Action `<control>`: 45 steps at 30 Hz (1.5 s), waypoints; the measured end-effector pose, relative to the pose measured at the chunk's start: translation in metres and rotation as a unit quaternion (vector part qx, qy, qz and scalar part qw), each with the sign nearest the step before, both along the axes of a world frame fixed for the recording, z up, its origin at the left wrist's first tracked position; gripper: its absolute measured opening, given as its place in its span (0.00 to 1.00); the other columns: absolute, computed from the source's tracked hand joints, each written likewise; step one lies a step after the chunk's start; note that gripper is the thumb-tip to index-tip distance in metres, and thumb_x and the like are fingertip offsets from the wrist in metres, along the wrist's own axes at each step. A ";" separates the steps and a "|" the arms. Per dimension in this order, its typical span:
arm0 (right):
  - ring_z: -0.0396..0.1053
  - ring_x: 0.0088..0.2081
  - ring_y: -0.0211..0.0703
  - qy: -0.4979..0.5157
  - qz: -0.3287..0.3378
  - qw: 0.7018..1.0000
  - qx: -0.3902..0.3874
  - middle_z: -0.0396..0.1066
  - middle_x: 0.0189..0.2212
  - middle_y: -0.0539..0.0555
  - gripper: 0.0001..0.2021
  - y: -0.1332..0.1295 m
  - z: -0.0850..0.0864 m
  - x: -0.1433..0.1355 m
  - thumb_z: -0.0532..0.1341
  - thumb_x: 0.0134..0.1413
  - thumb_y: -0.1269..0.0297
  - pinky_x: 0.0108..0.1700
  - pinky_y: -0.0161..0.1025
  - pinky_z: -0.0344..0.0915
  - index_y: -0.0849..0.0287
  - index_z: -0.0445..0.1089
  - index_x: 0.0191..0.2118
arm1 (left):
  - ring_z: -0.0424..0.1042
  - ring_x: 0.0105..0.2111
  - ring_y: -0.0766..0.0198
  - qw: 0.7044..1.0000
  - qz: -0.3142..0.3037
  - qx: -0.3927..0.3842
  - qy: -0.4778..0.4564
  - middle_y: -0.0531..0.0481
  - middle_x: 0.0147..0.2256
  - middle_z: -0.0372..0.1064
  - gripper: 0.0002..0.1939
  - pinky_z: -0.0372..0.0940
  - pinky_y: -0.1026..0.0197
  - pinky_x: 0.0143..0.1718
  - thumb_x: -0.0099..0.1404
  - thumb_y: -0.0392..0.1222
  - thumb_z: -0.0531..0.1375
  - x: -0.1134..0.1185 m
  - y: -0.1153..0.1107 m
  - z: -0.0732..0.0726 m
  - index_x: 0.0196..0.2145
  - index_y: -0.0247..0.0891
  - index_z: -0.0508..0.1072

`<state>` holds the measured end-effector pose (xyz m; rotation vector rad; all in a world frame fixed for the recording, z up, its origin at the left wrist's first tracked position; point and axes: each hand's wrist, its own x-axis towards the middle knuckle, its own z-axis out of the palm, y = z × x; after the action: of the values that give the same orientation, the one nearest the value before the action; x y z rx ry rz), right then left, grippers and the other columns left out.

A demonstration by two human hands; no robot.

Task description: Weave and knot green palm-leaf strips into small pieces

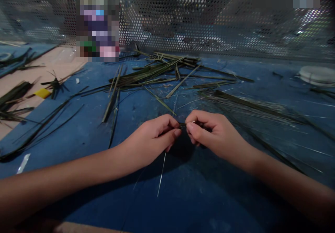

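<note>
Near the middle of the head view, my left hand (163, 132) and my right hand (206, 130) face each other with a small gap between their fingertips. Both are closed in a pinch on a short dark strip (183, 124) that spans the gap. A thin shiny wire (162, 173) passes by my left fingers, one end running toward the front and the other up behind them. Another bit of wire shows at my right fingertips. The rest of the strip is hidden by the fingers.
Green leaf strips (146, 73) lie piled on the blue table (104, 191) beyond my hands. Long strips and thin wires (261, 109) spread at right, near a white round object (316, 75). More leaf bundles and a yellow piece (42, 93) are at left. A perforated metal panel (209, 20) stands behind.
</note>
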<state>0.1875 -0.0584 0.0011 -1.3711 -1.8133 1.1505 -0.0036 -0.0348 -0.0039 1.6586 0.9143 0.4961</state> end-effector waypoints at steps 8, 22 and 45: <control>0.67 0.40 0.41 0.113 -0.031 0.991 0.066 0.69 0.38 0.51 0.09 0.007 -0.001 0.007 0.57 0.56 0.70 0.42 0.38 0.63 0.55 0.69 0.42 | 0.55 0.19 0.73 0.991 -0.005 -0.107 -0.075 0.60 0.18 0.57 0.09 0.50 0.67 0.23 0.67 0.44 0.54 -0.001 0.004 0.008 0.31 0.37 0.63; 0.67 0.31 0.36 0.128 -0.010 0.989 -0.078 0.68 0.26 0.47 0.04 0.005 -0.002 -0.004 0.59 0.59 0.62 0.36 0.34 0.63 0.57 0.67 0.37 | 0.57 0.18 0.73 0.992 0.059 -0.101 -0.051 0.58 0.21 0.62 0.10 0.53 0.70 0.17 0.67 0.49 0.54 -0.002 -0.001 0.002 0.39 0.40 0.64; 0.62 0.30 0.33 0.053 -0.028 0.996 -0.063 0.67 0.28 0.47 0.04 0.005 0.002 -0.005 0.57 0.59 0.66 0.33 0.33 0.60 0.58 0.67 0.34 | 0.58 0.14 0.77 0.983 0.148 -0.042 -0.104 0.58 0.23 0.67 0.08 0.51 0.73 0.14 0.68 0.43 0.53 -0.001 0.015 0.006 0.32 0.37 0.61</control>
<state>0.1825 -0.0539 0.0033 -1.3949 -1.6427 1.3022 -0.0044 -0.0200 0.0017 1.3719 1.0164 0.8066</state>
